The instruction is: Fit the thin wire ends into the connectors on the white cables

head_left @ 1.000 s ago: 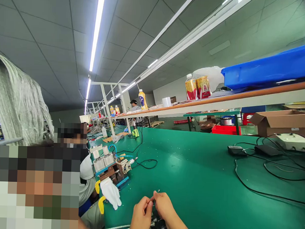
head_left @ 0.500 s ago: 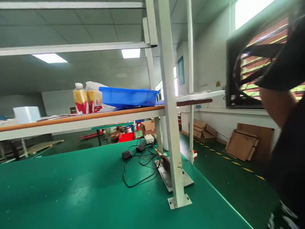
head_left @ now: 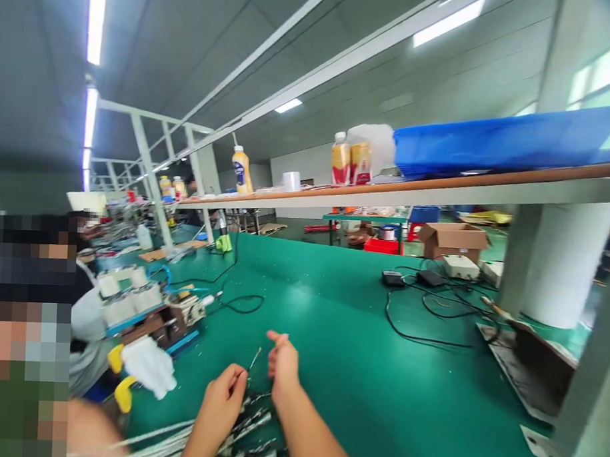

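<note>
The left hand (head_left: 222, 393) pinches a thin wire (head_left: 255, 359) near bundled cables (head_left: 252, 424). Alongside, the right hand (head_left: 284, 364) is loosely spread. A slack pinch could drop the wire.

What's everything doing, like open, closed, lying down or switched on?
Bare left hand: fingers closed on a thin, pale-tipped strand
Bare right hand: open
Whitish cable bundle: lying on the green table
White cloth glove: lying unworn
Brown cardboard box: flaps open
Yellow-and-red plastic bottle: upright, capped
Long white ceiling lamp: lit
</note>
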`<state>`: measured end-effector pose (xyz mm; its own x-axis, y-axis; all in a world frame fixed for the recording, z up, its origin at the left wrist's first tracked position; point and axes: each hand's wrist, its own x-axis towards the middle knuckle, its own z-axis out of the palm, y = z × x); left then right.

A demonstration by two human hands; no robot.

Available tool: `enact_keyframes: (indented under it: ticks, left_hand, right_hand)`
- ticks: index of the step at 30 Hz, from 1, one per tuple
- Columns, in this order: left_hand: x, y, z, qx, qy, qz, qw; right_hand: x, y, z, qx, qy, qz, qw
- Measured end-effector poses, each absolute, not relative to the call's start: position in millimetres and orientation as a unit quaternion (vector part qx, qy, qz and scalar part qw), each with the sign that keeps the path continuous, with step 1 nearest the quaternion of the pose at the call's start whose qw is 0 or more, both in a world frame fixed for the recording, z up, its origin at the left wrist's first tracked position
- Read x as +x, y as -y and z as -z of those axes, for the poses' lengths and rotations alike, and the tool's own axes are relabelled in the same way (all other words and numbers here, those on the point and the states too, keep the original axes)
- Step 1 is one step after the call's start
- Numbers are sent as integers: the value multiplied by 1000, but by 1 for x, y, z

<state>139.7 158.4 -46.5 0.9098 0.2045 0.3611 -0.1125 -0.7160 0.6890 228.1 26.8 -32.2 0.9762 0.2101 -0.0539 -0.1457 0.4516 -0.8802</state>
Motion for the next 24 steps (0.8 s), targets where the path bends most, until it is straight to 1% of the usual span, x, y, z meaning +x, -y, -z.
enact_keyframes:
  ticks: [3,7,16,24]
  left_hand:
    - [137,-154,45,887,-41,-222,403]
    - [132,-152,43,873,-42,-237,423]
    - [128,-149,41,861,-56,-258,435]
    - [125,-162,51,864,-56,-272,420]
  right_hand:
    - [237,-2,32,-489,21,-150,859]
    - [230,-1,33,-490,46,-158,856]
    - [212,-24,31,-577,190,-116,786]
    - [192,-37,17,-620,237,-37,747]
